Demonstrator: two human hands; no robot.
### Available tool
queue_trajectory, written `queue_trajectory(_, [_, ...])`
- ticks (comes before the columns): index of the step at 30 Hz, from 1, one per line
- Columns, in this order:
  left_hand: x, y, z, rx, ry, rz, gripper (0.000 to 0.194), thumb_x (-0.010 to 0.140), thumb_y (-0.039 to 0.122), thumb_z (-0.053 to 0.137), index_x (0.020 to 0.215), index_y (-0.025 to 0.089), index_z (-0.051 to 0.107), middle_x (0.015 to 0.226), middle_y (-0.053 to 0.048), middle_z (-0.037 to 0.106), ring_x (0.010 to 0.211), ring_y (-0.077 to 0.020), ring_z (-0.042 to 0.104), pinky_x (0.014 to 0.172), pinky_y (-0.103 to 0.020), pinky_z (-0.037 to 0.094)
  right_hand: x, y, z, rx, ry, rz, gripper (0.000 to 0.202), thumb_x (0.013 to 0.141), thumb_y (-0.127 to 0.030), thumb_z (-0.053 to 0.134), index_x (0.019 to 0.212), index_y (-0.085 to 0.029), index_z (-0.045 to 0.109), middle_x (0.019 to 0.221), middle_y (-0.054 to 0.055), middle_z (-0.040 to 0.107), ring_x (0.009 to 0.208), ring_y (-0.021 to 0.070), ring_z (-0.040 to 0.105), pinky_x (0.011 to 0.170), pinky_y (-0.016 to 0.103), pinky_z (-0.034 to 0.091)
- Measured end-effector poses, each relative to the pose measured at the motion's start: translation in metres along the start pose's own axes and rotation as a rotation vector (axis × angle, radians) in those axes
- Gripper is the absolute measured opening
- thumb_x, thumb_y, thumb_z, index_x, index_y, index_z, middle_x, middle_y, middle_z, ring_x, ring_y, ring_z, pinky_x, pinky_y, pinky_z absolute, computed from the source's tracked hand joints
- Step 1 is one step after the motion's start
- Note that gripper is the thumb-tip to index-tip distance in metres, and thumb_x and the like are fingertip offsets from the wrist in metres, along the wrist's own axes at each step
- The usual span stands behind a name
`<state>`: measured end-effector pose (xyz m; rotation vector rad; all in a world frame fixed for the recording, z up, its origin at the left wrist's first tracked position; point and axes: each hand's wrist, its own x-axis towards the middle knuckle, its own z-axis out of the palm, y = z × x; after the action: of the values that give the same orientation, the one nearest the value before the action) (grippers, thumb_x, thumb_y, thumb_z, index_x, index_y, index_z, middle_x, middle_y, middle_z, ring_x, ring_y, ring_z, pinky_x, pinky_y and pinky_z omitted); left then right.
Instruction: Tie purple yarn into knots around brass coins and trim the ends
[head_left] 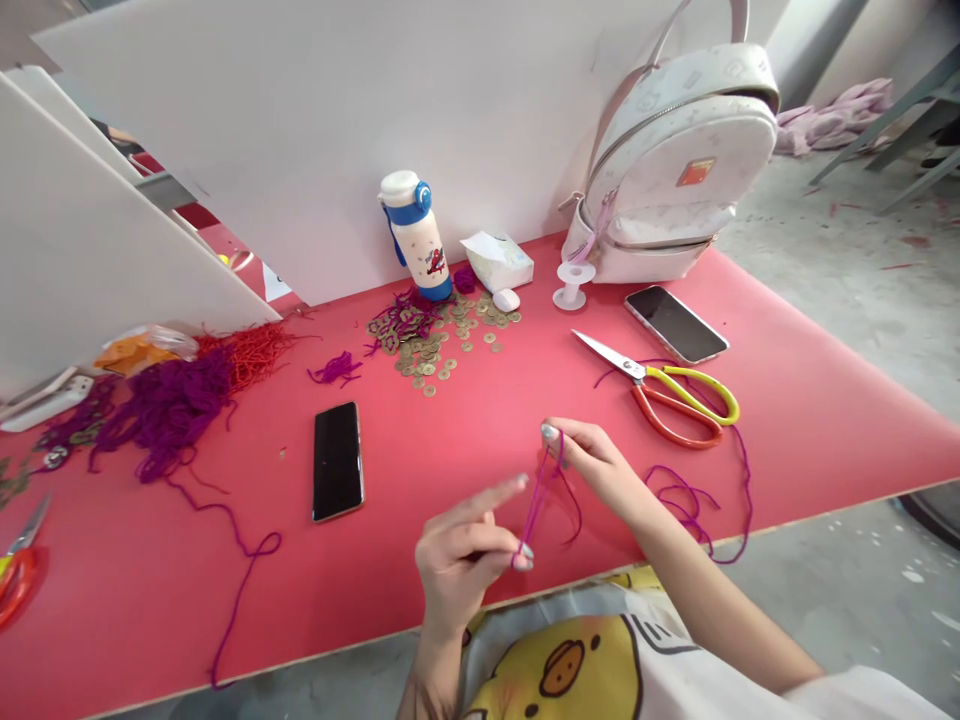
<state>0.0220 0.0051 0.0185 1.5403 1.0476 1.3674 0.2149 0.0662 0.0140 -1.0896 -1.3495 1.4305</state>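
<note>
A purple cord (537, 497) is stretched in a narrow loop between my two hands, above the red table near its front edge. My left hand (466, 555) pinches the lower end of the loop between thumb and a finger, while its index finger points out to the right. Higher up, my right hand (589, 452) holds the other end in a pinch of thumb and fingertips. A loose tail of the cord hangs in a curve below the right hand. Scissors (637, 372) with red and yellow handles lie beyond my right hand, their blades apart.
Holed coins (424, 355) are piled by a bottle (416, 235). Two phones (337, 462) (676, 323), an empty-looking spool (571, 287), a tissue pack (499, 262) and a backpack (679, 170) surround the work. Purple yarn (172, 405) lies left; cord (690, 505) trails over the front edge.
</note>
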Motion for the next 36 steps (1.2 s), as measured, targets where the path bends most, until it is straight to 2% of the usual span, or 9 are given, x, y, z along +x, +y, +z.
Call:
queue_trajectory(4, [0.001,0.003,-0.002,-0.212,-0.033,0.007,0.021,0.079,0.037,0.080,0.064,0.023,0.076,0.064,-0.005,0.075,0.049,-0.0157,0.065,0.051,-0.028,0.051,0.009,0.002,-0.013,0.311,0.053,0.061,0.050,0.090,-0.057,0.056,0.060,-0.023,0.035,0.058,-0.006,0.026,0.051,0.0122,0.022,0.049,0.028,0.023])
queue_trajectory(7, [0.006,-0.001,-0.003,-0.196,0.119,-0.088,0.024,0.078,0.036,0.081,0.062,0.020,0.073,0.064,-0.004,0.071,0.054,-0.0147,0.064,0.052,-0.026,0.050,0.012,0.002,-0.019,0.455,0.160,0.078,0.037,0.090,-0.051,0.056,0.067,-0.024,0.047,0.059,-0.007,0.022,0.048,0.0126,0.019,0.045,0.027,0.023])
queue_trajectory(11, [0.013,-0.012,-0.001,-0.109,0.372,-0.287,0.021,0.075,0.035,0.082,0.066,0.018,0.073,0.066,-0.002,0.065,0.061,-0.0128,0.059,0.054,-0.021,0.046,0.002,0.002,-0.009,0.370,0.321,0.028,0.030,0.090,-0.049,0.058,0.099,-0.023,0.068,0.064,-0.005,0.034,0.051,0.0124,0.028,0.046,0.026,0.025])
queue_trajectory(13, [0.016,-0.017,0.001,-0.098,0.445,-0.336,0.020,0.073,0.033,0.083,0.066,0.017,0.073,0.065,0.000,0.062,0.060,-0.0110,0.054,0.054,-0.020,0.043,-0.009,0.000,0.003,0.259,0.277,-0.008,0.034,0.094,-0.050,0.055,0.095,-0.022,0.073,0.060,-0.004,0.037,0.051,0.0122,0.031,0.048,0.026,0.028])
queue_trajectory(16, [0.017,-0.020,0.003,-0.083,0.488,-0.375,0.020,0.073,0.032,0.082,0.065,0.016,0.072,0.064,0.001,0.060,0.059,-0.0101,0.052,0.053,-0.019,0.041,-0.028,-0.003,0.026,-0.029,-0.024,-0.067,0.036,0.098,-0.046,0.052,0.095,-0.022,0.078,0.061,0.000,0.052,0.056,0.0145,0.046,0.058,0.028,0.040])
queue_trajectory(19, [0.018,-0.020,0.003,-0.058,0.481,-0.372,0.018,0.075,0.031,0.079,0.066,0.017,0.072,0.065,0.000,0.062,0.061,-0.0117,0.055,0.056,-0.020,0.045,-0.039,0.001,0.046,-0.308,-0.083,-0.147,0.033,0.100,-0.037,0.049,0.115,-0.024,0.075,0.069,0.003,0.062,0.056,0.0152,0.051,0.057,0.027,0.042])
queue_trajectory(23, [0.017,-0.020,0.001,-0.012,0.409,-0.354,0.019,0.077,0.031,0.077,0.066,0.017,0.072,0.066,-0.001,0.064,0.064,-0.0139,0.058,0.060,-0.022,0.048,-0.038,0.015,0.060,-0.528,0.014,-0.220,0.029,0.098,-0.034,0.052,0.114,-0.022,0.074,0.073,0.005,0.063,0.058,0.0157,0.053,0.056,0.026,0.040])
queue_trajectory(31, [0.012,-0.018,-0.002,0.164,0.302,-0.336,0.017,0.081,0.031,0.075,0.071,0.018,0.075,0.070,0.000,0.066,0.063,-0.0127,0.058,0.059,-0.022,0.045,-0.023,0.018,0.070,0.195,-0.113,0.054,0.036,0.091,-0.053,0.061,0.080,-0.019,0.057,0.070,-0.001,0.053,0.064,0.0138,0.047,0.062,0.025,0.043])
queue_trajectory(36, [0.012,-0.016,-0.002,0.286,0.264,-0.288,0.014,0.084,0.026,0.071,0.073,0.017,0.074,0.071,-0.001,0.067,0.063,-0.0132,0.060,0.058,-0.022,0.046,-0.026,0.013,0.068,0.014,-0.190,-0.060,0.029,0.099,-0.036,0.047,0.075,-0.020,0.051,0.070,0.000,0.051,0.067,0.0149,0.046,0.067,0.027,0.041])
